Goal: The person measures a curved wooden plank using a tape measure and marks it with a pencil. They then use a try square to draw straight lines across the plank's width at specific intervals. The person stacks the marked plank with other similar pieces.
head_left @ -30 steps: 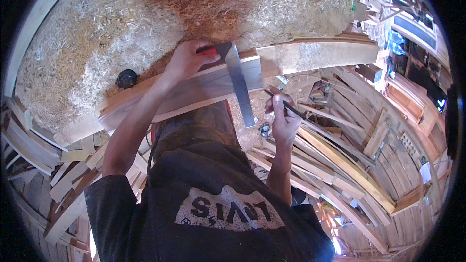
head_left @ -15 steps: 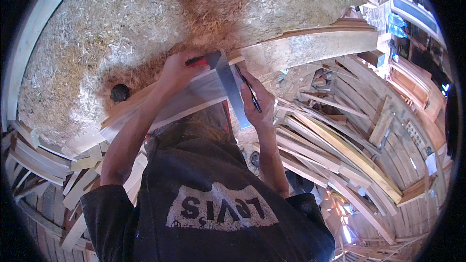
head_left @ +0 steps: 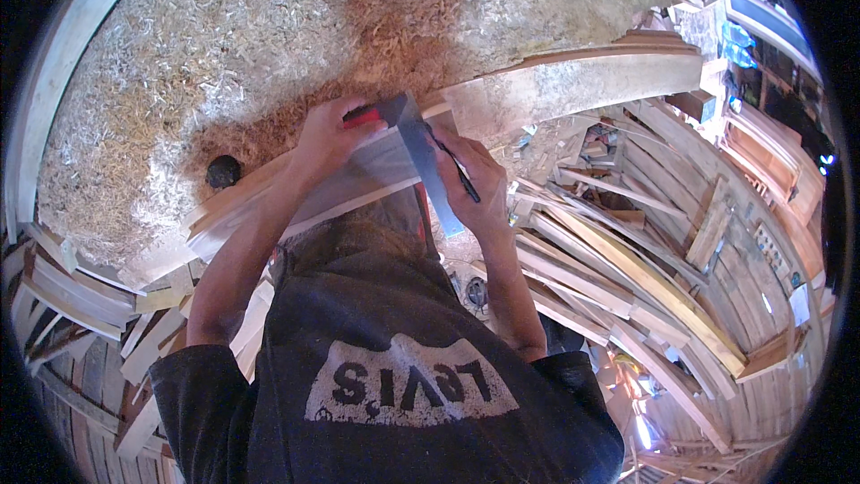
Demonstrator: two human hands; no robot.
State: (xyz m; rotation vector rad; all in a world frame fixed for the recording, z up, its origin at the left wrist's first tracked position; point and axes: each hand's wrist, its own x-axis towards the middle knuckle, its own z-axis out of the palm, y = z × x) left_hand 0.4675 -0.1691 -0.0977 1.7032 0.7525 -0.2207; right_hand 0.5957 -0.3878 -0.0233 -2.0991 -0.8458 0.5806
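A pale wooden board [head_left: 331, 186] lies at the near edge of the workbench. Across it rests a try square [head_left: 428, 170] with a grey metal blade and a red and black handle. My left hand [head_left: 324, 139] is closed on the handle, against the board's far edge. In my right hand [head_left: 477, 186] is a slim black pen [head_left: 462, 172], pinched between the fingers. Its tip is at the blade's right edge, near the handle; any mark there is too small to see.
Wood shavings [head_left: 251, 45] cover the bench beyond the board. A round black object [head_left: 222, 171] sits among them at left. Another long plank [head_left: 573, 85] runs along the bench edge to the right. Stacked timber strips [head_left: 627, 273] fill the right side, with more lumber [head_left: 76, 291] at lower left.
My right hand has shifted slightly left, bringing the pen tip against the blade. My left hand and the try square stay nearly where they were.
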